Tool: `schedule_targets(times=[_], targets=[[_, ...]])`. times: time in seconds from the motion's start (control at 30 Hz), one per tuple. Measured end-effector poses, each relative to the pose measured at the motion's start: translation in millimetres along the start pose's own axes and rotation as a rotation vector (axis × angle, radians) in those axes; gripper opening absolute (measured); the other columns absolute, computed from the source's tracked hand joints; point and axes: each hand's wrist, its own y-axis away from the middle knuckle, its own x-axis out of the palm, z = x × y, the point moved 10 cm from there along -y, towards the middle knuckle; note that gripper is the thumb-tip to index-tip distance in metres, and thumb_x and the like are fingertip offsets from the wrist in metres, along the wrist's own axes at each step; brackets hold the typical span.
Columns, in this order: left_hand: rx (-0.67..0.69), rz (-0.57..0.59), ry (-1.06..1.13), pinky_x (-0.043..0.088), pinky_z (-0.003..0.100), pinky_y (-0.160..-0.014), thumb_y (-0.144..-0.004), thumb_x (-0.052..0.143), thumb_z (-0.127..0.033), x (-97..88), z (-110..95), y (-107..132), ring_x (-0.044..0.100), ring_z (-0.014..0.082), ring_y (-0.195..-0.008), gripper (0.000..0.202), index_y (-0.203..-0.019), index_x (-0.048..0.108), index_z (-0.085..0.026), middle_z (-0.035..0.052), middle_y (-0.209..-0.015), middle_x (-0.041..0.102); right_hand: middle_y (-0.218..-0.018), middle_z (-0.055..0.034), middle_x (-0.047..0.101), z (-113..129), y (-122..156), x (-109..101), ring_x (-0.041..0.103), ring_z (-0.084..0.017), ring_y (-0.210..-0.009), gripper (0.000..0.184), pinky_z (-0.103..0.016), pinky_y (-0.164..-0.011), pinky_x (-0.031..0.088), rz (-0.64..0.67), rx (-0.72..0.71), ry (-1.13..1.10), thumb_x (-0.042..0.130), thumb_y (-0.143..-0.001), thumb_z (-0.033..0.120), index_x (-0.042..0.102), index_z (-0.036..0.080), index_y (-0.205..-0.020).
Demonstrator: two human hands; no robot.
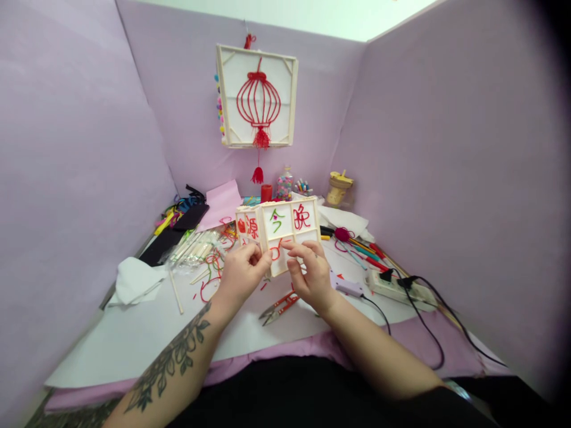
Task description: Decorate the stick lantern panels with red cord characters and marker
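Note:
A small box-shaped paper lantern [307, 219] with a pale wooden-strip frame stands tilted before me. Yarn characters in green, pink and red fill its upper panels. My left hand [244, 267] grips the lantern's lower left edge between thumb and bent fingers. On the lower panel lies a curved piece of red yarn [275, 253]. My right hand [312, 273] is at that panel, its fingers bent and apart, fingertips at the yarn's right end; whether they press it is hard to tell. Below the hands lie red-handled thread snips [279, 307], partly behind my right hand.
A larger lantern [259, 98] with a red tassel hangs at the back. Right are a lilac glue gun [348, 286], a corded power strip [401, 290] and pens [370, 255]. Left lie bagged wooden sticks [196, 246] and white cloth [139, 279]. A drink cup [339, 189] stands behind.

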Motion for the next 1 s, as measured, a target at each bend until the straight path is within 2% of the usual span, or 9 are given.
schedule_targets(times=[0.17, 0.37, 0.83, 0.93, 1.0], targets=[[-0.005, 0.002, -0.018, 0.03, 0.024, -0.052, -0.083, 0.056, -0.039, 0.3, 0.2, 0.1, 0.04, 0.0093, -0.049, 0.036, -0.055, 0.045, -0.019, -0.0049, -0.05, 0.043, -0.106, -0.0054, 0.072, -7.3, 4.8, -7.4, 0.058, -0.024, -0.089, 0.016, -0.045, -0.084, 0.047, -0.05, 0.043, 0.036, 0.052, -0.088, 0.016, 0.054, 0.024, -0.102], [-0.009, 0.003, -0.012, 0.031, 0.023, -0.052, -0.083, 0.056, -0.038, 0.1, 0.0, 0.1, 0.04, 0.0091, -0.049, 0.036, -0.055, 0.044, -0.019, -0.005, -0.05, 0.043, -0.108, -0.0058, 0.072, -8.9, 3.3, -1.6, 0.058, -0.024, -0.091, 0.018, -0.045, -0.085, 0.047, -0.007, 0.054, 0.036, 0.051, -0.089, 0.017, 0.055, 0.024, -0.105], [-0.012, 0.001, -0.009, 0.03, 0.023, -0.051, -0.083, 0.056, -0.039, -0.8, 0.3, 0.2, 0.04, 0.0092, -0.049, 0.035, -0.056, 0.045, -0.019, -0.0051, -0.05, 0.043, -0.104, -0.0057, 0.072, -16.8, 5.5, -10.5, 0.056, -0.024, -0.091, 0.013, -0.044, -0.083, 0.048, -0.077, 0.105, 0.034, 0.051, -0.089, 0.016, 0.055, 0.024, -0.098], [-0.016, 0.002, -0.011, 0.03, 0.023, -0.051, -0.082, 0.056, -0.038, -1.2, 0.1, 0.3, 0.04, 0.0092, -0.049, 0.035, -0.055, 0.045, -0.019, -0.0052, -0.05, 0.042, -0.104, -0.0059, 0.072, -13.8, 6.9, -16.2, 0.056, -0.023, -0.09, 0.014, -0.044, -0.083, 0.048, -0.099, 0.088, 0.003, 0.051, -0.089, 0.015, 0.055, 0.024, -0.099], [-0.015, 0.001, -0.012, 0.03, 0.023, -0.051, -0.082, 0.056, -0.038, -1.7, -0.3, 0.4, 0.04, 0.0093, -0.049, 0.034, -0.056, 0.045, -0.019, -0.0053, -0.05, 0.042, -0.104, -0.0054, 0.072, -9.7, 7.7, -14.9, 0.056, -0.023, -0.089, 0.015, -0.044, -0.083, 0.048, -0.067, 0.058, -0.015, 0.051, -0.088, 0.015, 0.055, 0.024, -0.1]])
